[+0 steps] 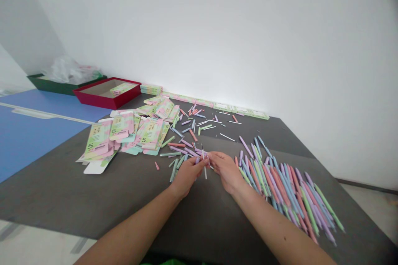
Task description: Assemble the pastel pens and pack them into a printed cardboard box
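My left hand (186,173) and my right hand (226,169) meet at the fingertips above the dark table. A thin white pen refill (205,172) with a dark tip stands nearly upright between them, pinched in my left fingers. A bit of purple pen part (197,160) shows at the left fingers. The right fingertips are pressed together close to the refill; what they hold is hidden. Just beyond the hands lie loose pastel pen barrels (177,145) and white refills (227,137). A large pile of slim pastel pens (281,186) lies beside my right forearm.
Flattened printed cartons (151,132) are heaped at the left. A red box tray (113,101) holding a carton and a green tray (59,87) with a plastic bag stand behind, near a blue surface (40,130). Packed cartons (239,109) line the wall (217,29).
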Demonstrator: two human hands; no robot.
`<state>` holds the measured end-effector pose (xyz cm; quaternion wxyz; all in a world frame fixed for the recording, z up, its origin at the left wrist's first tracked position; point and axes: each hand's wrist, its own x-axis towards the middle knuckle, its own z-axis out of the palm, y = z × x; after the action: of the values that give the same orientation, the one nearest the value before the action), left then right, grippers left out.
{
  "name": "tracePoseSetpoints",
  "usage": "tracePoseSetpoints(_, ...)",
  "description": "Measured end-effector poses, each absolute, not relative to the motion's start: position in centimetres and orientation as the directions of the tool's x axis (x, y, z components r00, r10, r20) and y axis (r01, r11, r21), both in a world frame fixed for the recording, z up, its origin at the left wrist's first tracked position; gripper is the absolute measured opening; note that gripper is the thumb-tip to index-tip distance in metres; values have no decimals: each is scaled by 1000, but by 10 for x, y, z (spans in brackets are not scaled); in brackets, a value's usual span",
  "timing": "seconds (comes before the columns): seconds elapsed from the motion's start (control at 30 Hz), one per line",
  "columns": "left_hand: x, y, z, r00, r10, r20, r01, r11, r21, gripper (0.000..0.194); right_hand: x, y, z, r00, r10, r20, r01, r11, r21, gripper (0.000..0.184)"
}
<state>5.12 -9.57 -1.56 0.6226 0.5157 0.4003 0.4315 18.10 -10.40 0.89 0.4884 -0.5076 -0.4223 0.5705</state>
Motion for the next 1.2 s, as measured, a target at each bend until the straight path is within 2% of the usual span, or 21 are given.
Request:
tracePoseSetpoints(0.13, 50, -95, -15, 306, 950, -64, -105, 101, 989, 38, 178, -110, 5, 34, 988, -150, -163, -142, -976, 28)
tracePoseSetpoints(0.23, 49, -94, -13, 301, 949, -91, -109, 129, 986, 38, 183, -114, 8, -3, 983, -182, -376, -169, -911, 28)
tracePoseSetpoints(0.37, 49, -96, -9, 292, 951, -100, -202, 163, 966, 35, 191, -118, 12, -130, 962, -238, -621, -266, -737, 26)
tracePoseSetpoints(0.43, 50, -96, -9, 295, 950, -105, -248, 182, 951, 34, 193, -122, 13, -151, 960, -236, -673, -275, -687, 21)
tracePoseSetpoints(0.53, 50, -97, -9, 302, 945, -123, -290, 214, 933, 32, 193, -129, 12, -116, 962, -248, -683, -259, -683, 20)
tracePoseSetpoints(0.63, 50, -98, -9, 321, 938, -132, -324, 240, 915, 31, 193, -135, 10, -58, 958, -282, -644, -252, -723, 29)
tracePoseSetpoints(0.8, 50, -98, -8, 335, 932, -135, -336, 252, 908, 30, 195, -138, 5, 72, 964, -258, -539, -180, -823, 29)
tracePoseSetpoints(0.9, 51, -99, -8, 343, 929, -135, -339, 257, 905, 29, 196, -138, 3, 193, 962, -192, -407, -100, -908, 36)
tracePoseSetpoints(0.97, 51, -99, -7, 336, 933, -128, -320, 241, 916, 29, 195, -139, 3, 243, 963, -119, -300, -42, -953, 34)
tracePoseSetpoints(1.1, 48, -103, -2, 304, 949, -85, -150, 136, 979, 30, 193, -145, 8, 258, 966, 21, -32, 30, -999, 25)
tracePoseSetpoints(1.2, 44, -106, 5, 266, 964, 18, 32, -27, 999, 27, 194, -149, 13, 255, 959, 122, 181, 77, -981, 26)
